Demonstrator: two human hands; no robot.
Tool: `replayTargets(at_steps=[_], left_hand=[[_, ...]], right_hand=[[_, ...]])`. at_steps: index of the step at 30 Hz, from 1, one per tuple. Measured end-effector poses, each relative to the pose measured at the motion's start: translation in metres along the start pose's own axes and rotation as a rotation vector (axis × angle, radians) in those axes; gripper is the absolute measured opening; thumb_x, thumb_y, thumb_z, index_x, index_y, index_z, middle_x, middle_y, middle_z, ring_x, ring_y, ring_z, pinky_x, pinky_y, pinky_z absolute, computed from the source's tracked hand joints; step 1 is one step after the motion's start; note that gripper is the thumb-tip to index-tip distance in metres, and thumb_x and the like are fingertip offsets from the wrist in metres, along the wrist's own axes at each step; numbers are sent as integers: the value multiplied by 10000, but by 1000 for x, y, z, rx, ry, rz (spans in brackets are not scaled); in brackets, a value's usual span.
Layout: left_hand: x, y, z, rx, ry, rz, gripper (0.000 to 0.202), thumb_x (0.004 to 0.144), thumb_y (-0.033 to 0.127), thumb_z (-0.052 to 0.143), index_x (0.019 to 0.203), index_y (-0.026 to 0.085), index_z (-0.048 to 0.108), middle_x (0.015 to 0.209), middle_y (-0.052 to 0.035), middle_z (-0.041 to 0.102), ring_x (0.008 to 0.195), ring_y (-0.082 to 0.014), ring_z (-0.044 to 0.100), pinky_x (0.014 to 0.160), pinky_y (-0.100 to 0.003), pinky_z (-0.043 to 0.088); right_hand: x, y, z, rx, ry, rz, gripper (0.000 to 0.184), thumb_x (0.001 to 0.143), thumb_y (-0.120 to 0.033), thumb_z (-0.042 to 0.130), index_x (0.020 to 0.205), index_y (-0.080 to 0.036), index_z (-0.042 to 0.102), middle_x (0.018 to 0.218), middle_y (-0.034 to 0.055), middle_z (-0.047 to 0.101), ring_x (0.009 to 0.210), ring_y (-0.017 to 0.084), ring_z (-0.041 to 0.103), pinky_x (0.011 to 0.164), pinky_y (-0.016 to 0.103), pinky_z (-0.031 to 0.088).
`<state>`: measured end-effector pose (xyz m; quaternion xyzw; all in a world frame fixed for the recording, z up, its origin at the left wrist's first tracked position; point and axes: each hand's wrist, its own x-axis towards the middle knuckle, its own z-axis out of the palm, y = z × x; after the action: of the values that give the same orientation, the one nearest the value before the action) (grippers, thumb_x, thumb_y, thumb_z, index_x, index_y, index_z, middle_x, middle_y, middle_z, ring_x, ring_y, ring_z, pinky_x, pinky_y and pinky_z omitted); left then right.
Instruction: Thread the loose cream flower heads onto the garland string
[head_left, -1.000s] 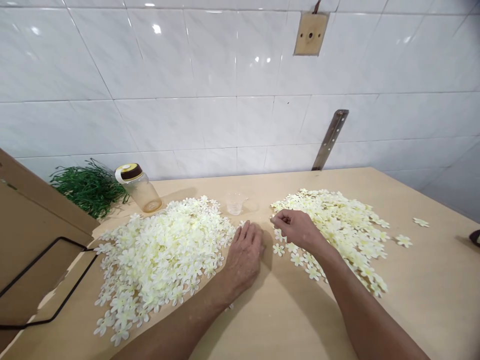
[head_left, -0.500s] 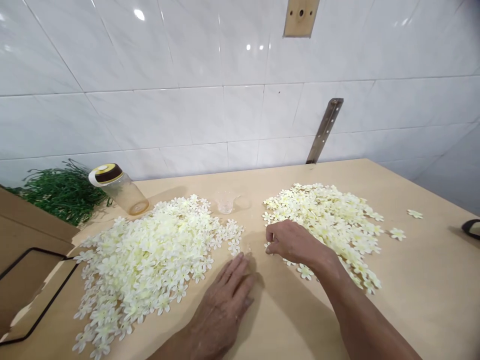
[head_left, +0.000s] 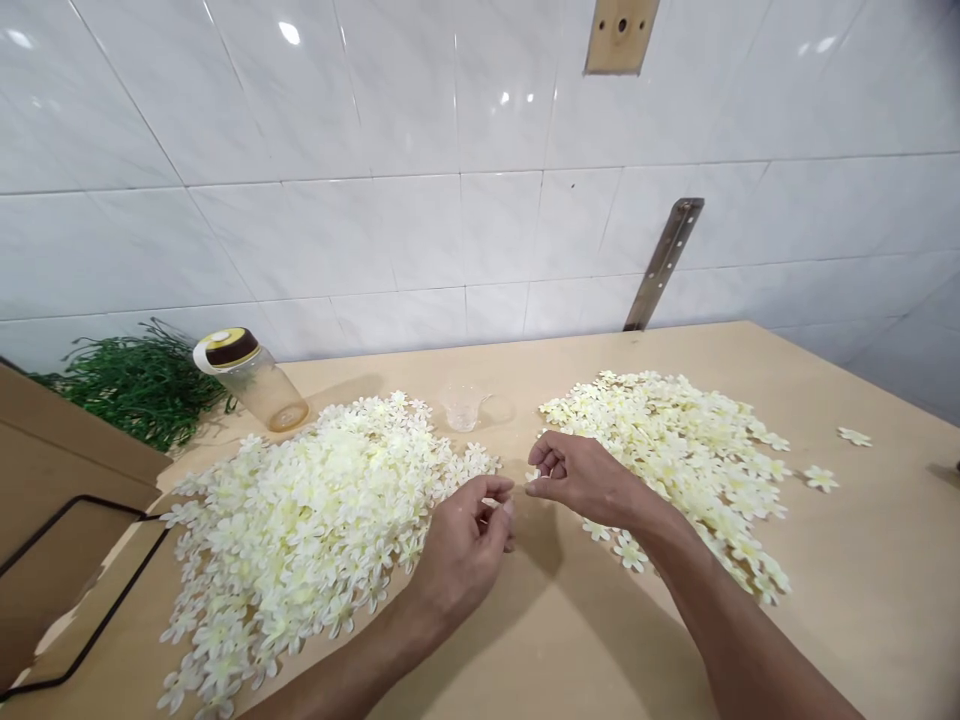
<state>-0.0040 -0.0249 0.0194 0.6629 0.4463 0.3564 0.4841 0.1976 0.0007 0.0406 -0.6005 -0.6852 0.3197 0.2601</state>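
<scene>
Two heaps of small cream fabric flowers lie on a tan table [head_left: 570, 640]: a bigger left heap [head_left: 307, 520] and a flatter right heap [head_left: 675, 450]. My left hand [head_left: 465, 545] hovers at the right edge of the left heap, thumb and forefinger pinched on a small white flower piece. My right hand [head_left: 577, 475] is raised just left of the right heap, fingers curled and pinching a small white piece at the fingertips. The two hands are a few centimetres apart over the bare strip between the heaps.
A small clear plastic cup [head_left: 463, 405] stands behind the hands. A tilted clear bottle with a brown cap [head_left: 251, 378] and green artificial grass [head_left: 135, 385] sit back left. A cardboard box with a black handle [head_left: 52, 520] is at the left. White tiled wall behind.
My left hand has lifted off the table and closed into a pinch. My right hand has risen from the flowers and moved toward the left hand.
</scene>
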Motion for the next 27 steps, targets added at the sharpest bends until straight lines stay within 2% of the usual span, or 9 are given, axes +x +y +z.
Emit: replayTargets(at_steps=[2, 4, 9, 14, 17, 21, 27], left_hand=[[11, -1, 14, -231, 24, -186, 330, 879, 429, 554, 1092, 178, 557, 929, -81, 656, 549, -136, 659, 462, -236, 519], [17, -5, 23, -348, 58, -254, 369, 855, 474, 570, 1058, 168, 534, 869, -58, 642, 508, -133, 649, 424, -217, 488], [12, -15, 26, -372, 98, -122, 403, 862, 488, 560, 1130, 193, 491, 857, -21, 627, 514, -132, 650, 469, -253, 534], [13, -18, 19, -371, 127, -137, 406, 842, 499, 582, 1105, 196, 514, 848, -20, 635, 535, -142, 660, 468, -261, 539], [15, -15, 19, -395, 140, -145, 424, 816, 505, 610, 1086, 189, 528, 820, -15, 631, 530, -154, 660, 460, -280, 546], [18, -14, 19, -450, 145, -173, 417, 807, 525, 612, 1030, 180, 543, 797, -13, 633, 516, -156, 652, 452, -288, 544], [21, -20, 16, -538, 76, -164, 380, 826, 541, 591, 814, 162, 564, 710, -33, 663, 541, -160, 637, 441, -243, 494]], right_hand=[[2, 1, 3, 137, -50, 30, 261, 714, -343, 712, 907, -181, 646, 724, 13, 635, 609, 145, 587, 483, 219, 417], [4, 1, 4, 234, -90, 69, 250, 730, -370, 700, 880, -172, 670, 675, 6, 630, 523, 129, 571, 444, 221, 427], [8, 2, 4, 351, -22, 125, 270, 794, -420, 649, 869, -165, 688, 592, -1, 637, 464, 121, 592, 444, 208, 450], [5, -2, 14, 302, 7, 14, 313, 904, -431, 506, 769, -184, 643, 576, -11, 629, 446, 116, 597, 464, 211, 466], [3, -8, 20, 235, 38, -31, 312, 941, -409, 452, 774, -196, 608, 559, -20, 622, 417, 116, 590, 464, 220, 469], [2, -13, 24, 233, 53, -53, 284, 963, -376, 425, 865, -200, 625, 570, -27, 615, 424, 111, 594, 480, 217, 473], [1, -17, 29, 313, -61, -73, 256, 897, -374, 569, 1078, -213, 650, 620, -15, 651, 530, 143, 645, 541, 233, 493]])
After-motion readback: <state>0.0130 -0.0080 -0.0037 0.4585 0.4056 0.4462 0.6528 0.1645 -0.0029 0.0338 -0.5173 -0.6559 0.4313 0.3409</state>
